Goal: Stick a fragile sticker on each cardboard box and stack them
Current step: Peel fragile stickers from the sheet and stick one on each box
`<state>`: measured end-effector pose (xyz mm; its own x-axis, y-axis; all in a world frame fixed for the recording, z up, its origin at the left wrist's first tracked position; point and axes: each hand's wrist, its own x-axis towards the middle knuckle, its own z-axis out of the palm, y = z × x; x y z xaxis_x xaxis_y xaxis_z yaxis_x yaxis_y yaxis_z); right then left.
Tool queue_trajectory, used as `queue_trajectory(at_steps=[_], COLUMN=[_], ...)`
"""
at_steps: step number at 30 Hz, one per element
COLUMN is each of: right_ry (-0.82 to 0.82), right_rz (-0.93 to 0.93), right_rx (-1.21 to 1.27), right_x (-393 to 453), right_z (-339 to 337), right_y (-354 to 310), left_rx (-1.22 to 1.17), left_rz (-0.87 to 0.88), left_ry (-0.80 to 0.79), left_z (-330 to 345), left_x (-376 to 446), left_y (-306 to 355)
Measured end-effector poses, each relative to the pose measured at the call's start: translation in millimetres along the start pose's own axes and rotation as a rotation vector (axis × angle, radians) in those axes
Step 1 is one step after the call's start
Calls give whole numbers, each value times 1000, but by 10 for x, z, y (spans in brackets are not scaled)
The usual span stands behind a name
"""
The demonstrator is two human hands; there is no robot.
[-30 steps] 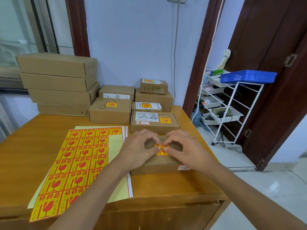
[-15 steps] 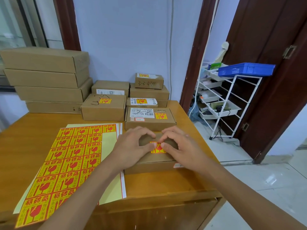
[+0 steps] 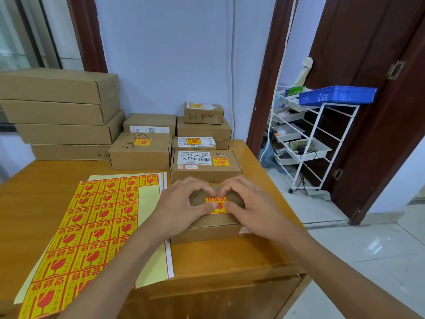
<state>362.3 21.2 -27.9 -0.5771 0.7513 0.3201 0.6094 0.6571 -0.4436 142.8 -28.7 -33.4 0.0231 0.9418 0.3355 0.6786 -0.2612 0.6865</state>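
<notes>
The fragile sticker is sitting upright, tall way toward you, on the cardboard box near the table edge. Your left hand and right hand are pressing it, fingers bent, gripping nothing.

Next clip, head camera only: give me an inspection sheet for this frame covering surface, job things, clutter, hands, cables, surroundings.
Surface: wooden table, boxes along the wall side.
Job's things: near box with a fragile sticker on its top; sticker sheet lying flat to its left; stickered boxes behind it; plain box stack at back left.
Clutter: nothing seen.
Hands: left hand and right hand press the sticker's edges with their fingertips.
Cables: white cable down the wall.
Surroundings: white rack carrying a blue basket; dark door.
</notes>
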Motion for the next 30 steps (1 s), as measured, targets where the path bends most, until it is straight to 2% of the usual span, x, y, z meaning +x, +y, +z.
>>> queue_trajectory(at_steps=[22, 30], right_ry=[36, -12], right_rz=[9, 14], right_rx=[9, 1], right_x=[11, -2], right_z=[34, 5], right_y=[24, 10], left_rx=[-57, -24], left_rz=[-14, -22], left_ry=[27, 30], left_z=[26, 29], left_x=[-8, -4], left_y=[-22, -17])
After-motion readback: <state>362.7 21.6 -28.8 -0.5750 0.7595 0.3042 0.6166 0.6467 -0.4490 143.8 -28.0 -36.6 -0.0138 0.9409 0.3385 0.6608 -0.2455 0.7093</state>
